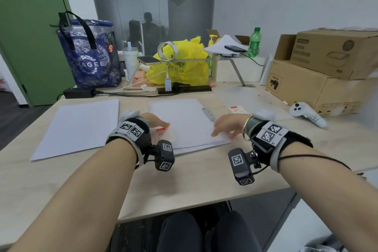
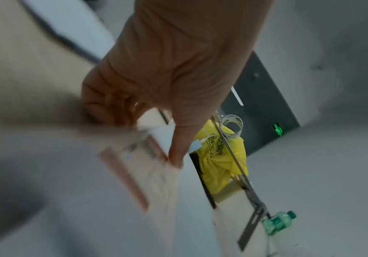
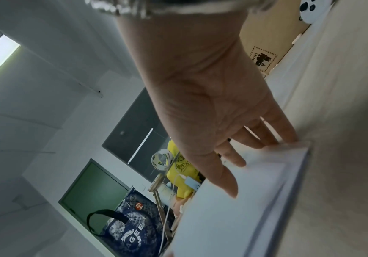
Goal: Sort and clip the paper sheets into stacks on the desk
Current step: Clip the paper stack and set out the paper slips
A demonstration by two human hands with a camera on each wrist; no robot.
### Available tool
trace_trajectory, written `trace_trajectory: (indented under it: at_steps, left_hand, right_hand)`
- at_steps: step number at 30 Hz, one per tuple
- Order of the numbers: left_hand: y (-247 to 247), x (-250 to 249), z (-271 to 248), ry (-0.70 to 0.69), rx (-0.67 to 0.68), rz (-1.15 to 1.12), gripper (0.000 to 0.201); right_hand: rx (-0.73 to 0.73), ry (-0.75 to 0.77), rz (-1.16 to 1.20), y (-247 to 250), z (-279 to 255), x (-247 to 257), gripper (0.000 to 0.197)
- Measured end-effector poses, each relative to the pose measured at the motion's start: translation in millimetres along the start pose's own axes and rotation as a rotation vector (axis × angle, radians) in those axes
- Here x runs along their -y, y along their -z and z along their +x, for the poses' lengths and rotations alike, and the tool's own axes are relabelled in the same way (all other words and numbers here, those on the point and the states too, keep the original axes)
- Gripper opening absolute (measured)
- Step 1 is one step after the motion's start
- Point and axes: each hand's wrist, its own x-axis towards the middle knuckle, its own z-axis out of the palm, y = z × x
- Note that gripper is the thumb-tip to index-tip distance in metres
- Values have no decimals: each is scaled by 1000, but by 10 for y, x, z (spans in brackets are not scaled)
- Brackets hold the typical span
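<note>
- Both forearms reach forward over the desk (image 1: 184, 180), bare, each with a camera band at the wrist.
- Left hand (image 1: 156, 122) — palm down, fingers curled, thumb and fingertips pinching a small clear packet (image 1: 163, 132) with a red strip.
- Right hand (image 1: 227, 126) — palm down, fingers straight and spread, tips resting on the near right corner of a paper stack (image 1: 184, 125); bangles at the wrist.

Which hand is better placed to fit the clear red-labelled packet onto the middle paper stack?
Left, probably. The left hand already pinches the packet at the middle stack's near-left edge. The right hand has straight fingers on that stack's right edge, apparently steadying it.
</note>
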Motion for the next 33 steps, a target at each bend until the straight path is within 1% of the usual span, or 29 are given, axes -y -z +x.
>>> trace_trajectory:
  at_steps: [1, 2, 3, 4, 5, 6, 8, 9, 11, 12, 14, 15, 18, 21, 23, 27, 30, 33]
  left_hand:
    - [7, 6, -14, 7, 25, -92, 34]
    - [0, 13, 17, -16, 39, -94, 27]
    - [-25, 3, 32, -22, 26, -110, 22]
    - [-35, -10, 96, -23, 28, -119, 21]
    - [-31, -40, 77, -45, 33, -81, 23]
    - [-31, -62, 57, -30, 68, -50, 32]
    - [-28, -63, 244, 3, 92, 58, 70]
    - [-23, -72, 204, 5, 71, 121, 78]
    - [-27, -93, 152, -69, -96, 219, 70]
    - [-29, -97, 161, -118, -158, 245, 74]
    - [-57, -125, 173, -154, -179, 224, 89]
    - [-59, -140, 243, -160, -178, 225, 92]
    - [-60, -174, 313, -132, -159, 279, 90]
    - [-84, -180, 333, -132, -171, 436, 83]
    - [-88, -191, 338, -122, -188, 525, 80]
    - [-84, -182, 364, -147, -224, 607, 76]
    - [-82, -148, 405, -154, -234, 634, 78]
    - [-93, -153, 415, -161, -243, 665, 78]
  right_hand:
    - [-25, 5, -38, -15, 19, -7, 60]
    - [-48, 7, -50, -16, 28, -22, 59]
    - [-55, 8, -44, -7, 45, -45, 59]
    - [-47, 9, -30, 4, 60, -71, 59]
    - [-35, 11, -18, 9, 70, -90, 60]
    - [-21, 17, -16, 13, 68, -102, 61]
    - [-12, 33, -42, 23, 84, -119, 61]
    - [-25, 42, -55, 33, 99, -120, 60]
    - [-82, 70, -62, 78, 130, -128, 57]
    - [-126, 80, -71, 121, 145, -138, 56]
    - [-224, 82, -100, 231, 188, -170, 54]
    - [-262, 72, -106, 288, 219, -191, 54]
    - [-312, 4, -165, 405, 302, -292, 61]
    - [-302, -58, -226, 413, 403, -388, 74]
    - [-300, -83, -259, 416, 454, -419, 77]
    - [-205, -166, -291, 428, 485, -474, 76]
    - [-128, -235, -307, 361, 515, -560, 89]
    - [-102, -223, -362, 317, 501, -570, 93]
